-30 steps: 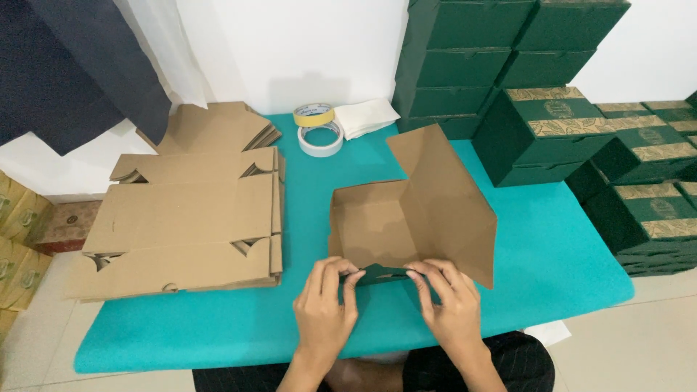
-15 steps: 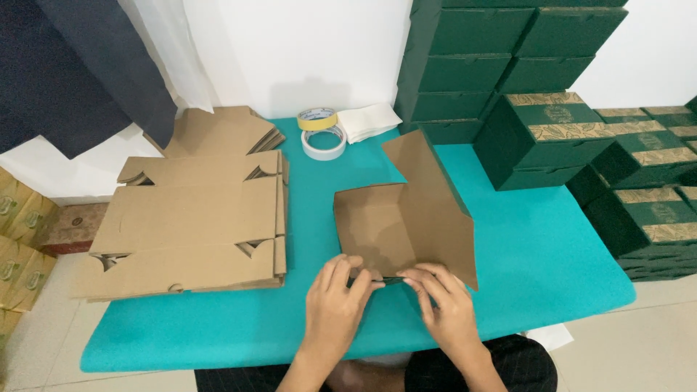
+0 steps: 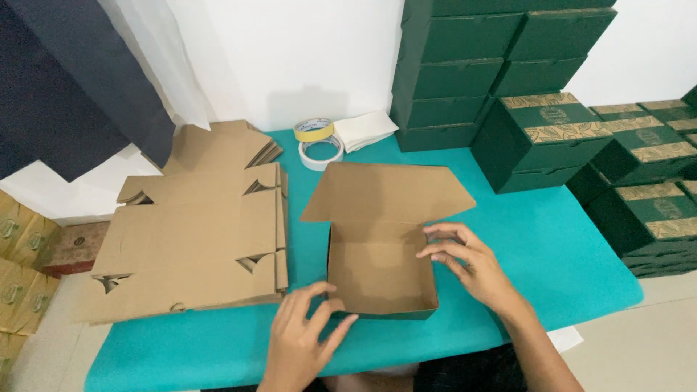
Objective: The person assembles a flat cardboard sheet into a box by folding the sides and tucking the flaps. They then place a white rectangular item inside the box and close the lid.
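We see the open cardboard box (image 3: 377, 272) on the teal table (image 3: 552, 254) beside the stack of flat cardboard blanks (image 3: 192, 247), our left hand (image 3: 301, 341) loosely open touching its near-left corner, our right hand (image 3: 465, 265) spread open on its right wall.

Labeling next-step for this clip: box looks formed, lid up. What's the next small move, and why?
Probably fold the lid down over the box. Its walls stand upright, the inside shows nothing in it, and the left hand and right hand rest at its front corner and right wall.
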